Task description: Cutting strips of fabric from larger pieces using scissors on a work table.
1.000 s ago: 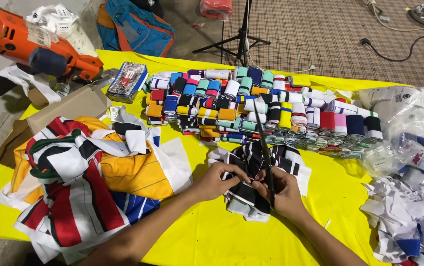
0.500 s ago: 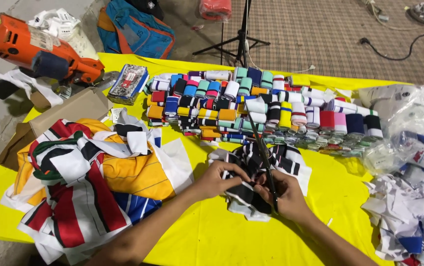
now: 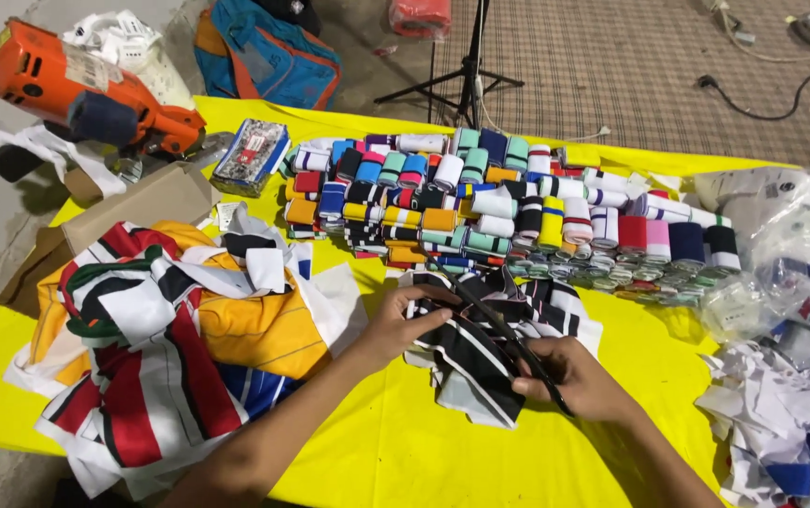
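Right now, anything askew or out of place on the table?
Mostly the left: the striped fabric heap spills over the yellow table edge, loose beside the neat rolled bands. The orange power tool overhangs the far corner. No visible damage.

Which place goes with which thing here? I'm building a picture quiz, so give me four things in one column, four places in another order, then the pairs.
Things:
1. scissors
2. orange power tool
3. rolled striped bands
4. white scraps

Places:
A. far left corner
B. right edge of the yellow table
C. right hand
D. middle, far side

Pairs: 1-C, 2-A, 3-D, 4-B
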